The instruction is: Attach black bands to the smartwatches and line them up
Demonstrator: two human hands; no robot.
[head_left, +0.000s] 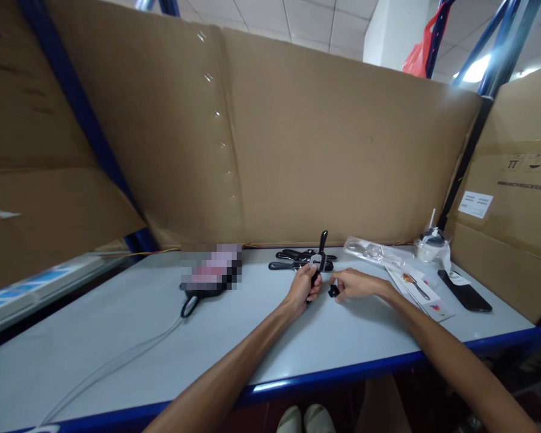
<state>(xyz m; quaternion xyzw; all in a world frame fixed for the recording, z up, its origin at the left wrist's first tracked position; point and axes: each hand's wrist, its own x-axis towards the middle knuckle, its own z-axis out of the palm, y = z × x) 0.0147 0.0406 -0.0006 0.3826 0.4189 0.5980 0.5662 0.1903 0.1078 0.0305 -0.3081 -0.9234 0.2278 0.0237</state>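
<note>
My left hand point(305, 284) is closed round a tool with a glossy black handle point(323, 242) pointing up and a grey, rounded flat part point(317, 260) near my thumb. Its exact kind cannot be made out, and my fingers hide its lower end. Just to the right, my right hand point(349, 284) pinches a small black piece point(333, 291) close to the table. The two hands are a short way apart. Behind my left hand lie several similar black-handled tools point(283, 265) in a loose pile.
A phone-like device point(213, 278), partly pixelated, lies left with a white cable point(130, 347). To the right are a clear plastic bag point(365, 249), printed cards point(418, 288), a lidded cup point(431, 245) and a black phone point(466, 291). Cardboard walls point(324, 144) enclose the table point(234, 337).
</note>
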